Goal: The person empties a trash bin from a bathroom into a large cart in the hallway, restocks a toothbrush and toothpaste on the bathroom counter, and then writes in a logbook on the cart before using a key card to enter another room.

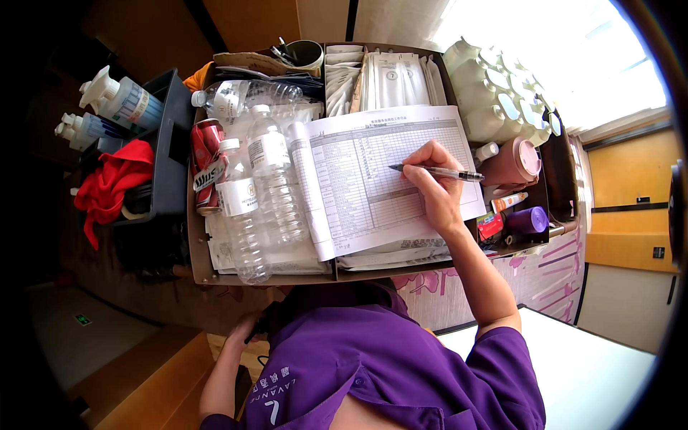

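Observation:
My right hand (pixel 438 185) holds a pen (pixel 449 173) with a clear barrel, its dark tip over a printed form (pixel 398 129) of ruled rows and columns. The form's left edge is rolled back, and it lies on top of a compartmented brown cart tray (pixel 301 279). My left hand (pixel 248 328) is low beside my waist, partly hidden, at a dark object whose kind I cannot tell. Left of the form are clear plastic bottles (pixel 242 207) with white labels, and a red drink can (pixel 208 161). White paper packets (pixel 395 80) stand in a compartment behind the form.
At the left hangs a dark caddy (pixel 166 145) with pump bottles (pixel 131 102) and a red cloth (pixel 115 174). Pale bottles (pixel 489 91) fill the right back. A pink lidded cup (pixel 516 161), an orange-and-white tube (pixel 509 202) and a purple cylinder (pixel 529 220) are at the right.

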